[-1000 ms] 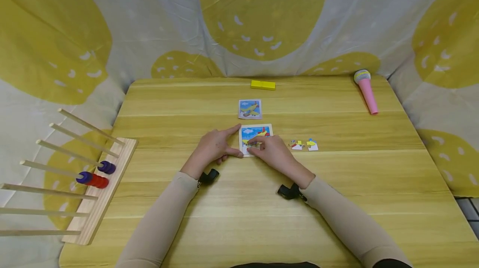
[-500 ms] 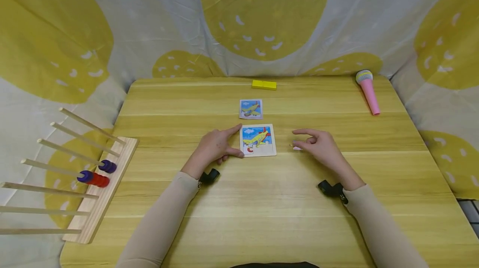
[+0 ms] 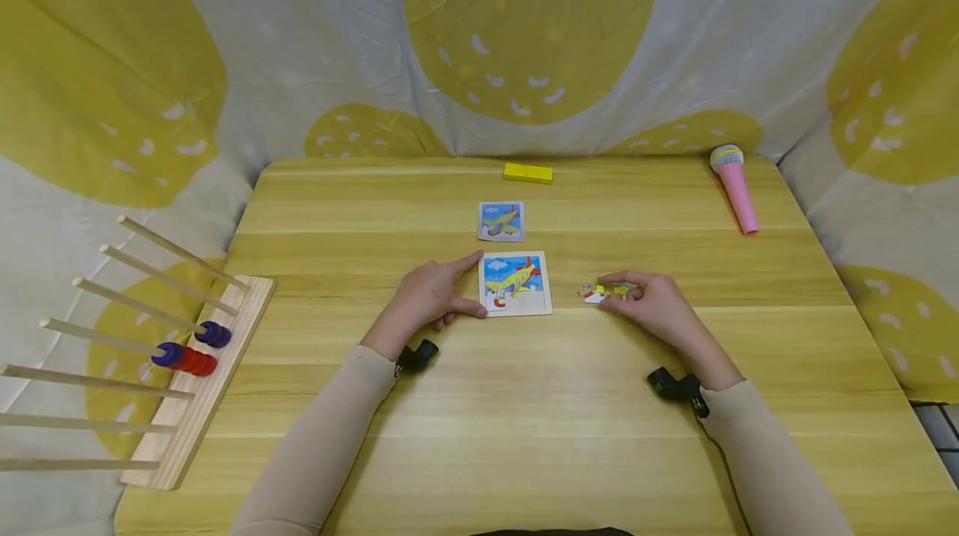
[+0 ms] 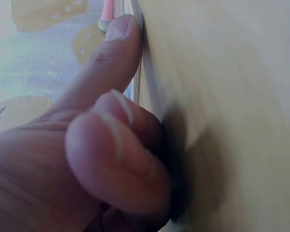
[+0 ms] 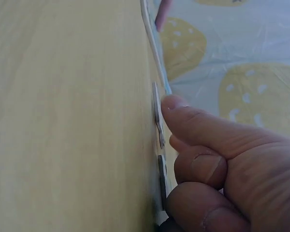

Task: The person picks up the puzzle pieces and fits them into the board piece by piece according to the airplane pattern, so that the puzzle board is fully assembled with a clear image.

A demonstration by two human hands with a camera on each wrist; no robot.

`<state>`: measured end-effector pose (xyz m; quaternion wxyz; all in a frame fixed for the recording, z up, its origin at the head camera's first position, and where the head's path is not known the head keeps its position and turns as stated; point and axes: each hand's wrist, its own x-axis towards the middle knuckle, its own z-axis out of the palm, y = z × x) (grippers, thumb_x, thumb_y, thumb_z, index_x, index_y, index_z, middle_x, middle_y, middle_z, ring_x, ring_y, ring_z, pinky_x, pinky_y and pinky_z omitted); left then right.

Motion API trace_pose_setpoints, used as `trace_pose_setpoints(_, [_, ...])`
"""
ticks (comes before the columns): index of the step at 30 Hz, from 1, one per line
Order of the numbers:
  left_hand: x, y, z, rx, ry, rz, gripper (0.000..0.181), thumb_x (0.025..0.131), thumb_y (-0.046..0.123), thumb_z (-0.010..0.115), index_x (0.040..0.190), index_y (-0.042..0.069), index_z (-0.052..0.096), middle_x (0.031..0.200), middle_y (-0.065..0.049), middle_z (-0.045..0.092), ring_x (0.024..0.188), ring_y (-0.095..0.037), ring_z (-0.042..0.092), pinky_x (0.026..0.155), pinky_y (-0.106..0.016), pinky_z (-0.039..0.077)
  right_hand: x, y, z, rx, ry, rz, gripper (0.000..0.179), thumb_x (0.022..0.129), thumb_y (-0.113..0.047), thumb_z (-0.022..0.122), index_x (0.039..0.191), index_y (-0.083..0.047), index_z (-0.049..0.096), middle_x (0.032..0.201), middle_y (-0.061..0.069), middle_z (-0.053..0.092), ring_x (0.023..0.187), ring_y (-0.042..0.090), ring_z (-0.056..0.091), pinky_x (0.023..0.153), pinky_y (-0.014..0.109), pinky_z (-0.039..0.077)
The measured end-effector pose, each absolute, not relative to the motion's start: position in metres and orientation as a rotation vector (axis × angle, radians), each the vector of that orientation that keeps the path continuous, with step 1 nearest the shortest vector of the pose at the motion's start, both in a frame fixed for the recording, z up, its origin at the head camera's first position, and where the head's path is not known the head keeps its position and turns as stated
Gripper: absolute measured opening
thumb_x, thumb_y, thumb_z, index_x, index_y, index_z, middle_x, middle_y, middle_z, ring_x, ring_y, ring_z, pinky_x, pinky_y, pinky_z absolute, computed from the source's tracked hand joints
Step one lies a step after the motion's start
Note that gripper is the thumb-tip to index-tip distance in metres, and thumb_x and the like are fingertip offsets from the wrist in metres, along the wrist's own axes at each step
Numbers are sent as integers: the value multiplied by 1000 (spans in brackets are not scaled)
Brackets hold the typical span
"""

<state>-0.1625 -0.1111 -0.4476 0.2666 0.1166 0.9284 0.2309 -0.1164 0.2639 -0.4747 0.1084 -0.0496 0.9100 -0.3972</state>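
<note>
In the head view my left hand (image 3: 430,295) touches the left edge of a small square jigsaw puzzle (image 3: 517,285) of a yellow airplane, index finger and thumb spread to its corners. The left wrist view shows its thumb (image 4: 123,38) along the board's edge. Its other fingers are curled. My right hand (image 3: 650,303) is over two loose puzzle pieces right of the board, thumb and index finger apart. One piece (image 3: 593,295) shows at the fingertips; the other piece (image 3: 622,289) is partly hidden under the hand. Both lie flat on the table in the right wrist view.
Behind the puzzle lies a matching airplane picture card (image 3: 501,221), then a yellow block (image 3: 528,173). A pink toy microphone (image 3: 736,189) is at the back right. A wooden peg rack (image 3: 217,386) with purple and red rings stands on the left. Patterned cloth (image 3: 524,28) hangs around the table.
My right hand has left the puzzle and moved right to the loose pieces, shifting slightly further right since half a second ago. My left hand stays at the puzzle's edge.
</note>
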Motion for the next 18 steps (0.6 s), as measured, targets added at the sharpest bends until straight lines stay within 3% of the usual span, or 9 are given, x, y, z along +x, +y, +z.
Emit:
trace_pose_setpoints(7, [-163,-111,-447,301,2493,642,106,79,56,89,167,41,31,53,-1,63,42,-16,59,46,-28,50,-118,263,-475,-155,2720,-1101,39,93,-30,84,127,-13,78,55,-7,49,51,7,38,51,25,34])
trace_pose_setpoints(18, [-163,-111,-448,321,2505,635,107,79,57,89,167,40,32,53,-1,63,42,-16,59,46,-28,50,-118,260,-476,-187,2769,-1074,33,93,-26,84,121,-9,80,56,-7,41,51,8,30,51,25,30])
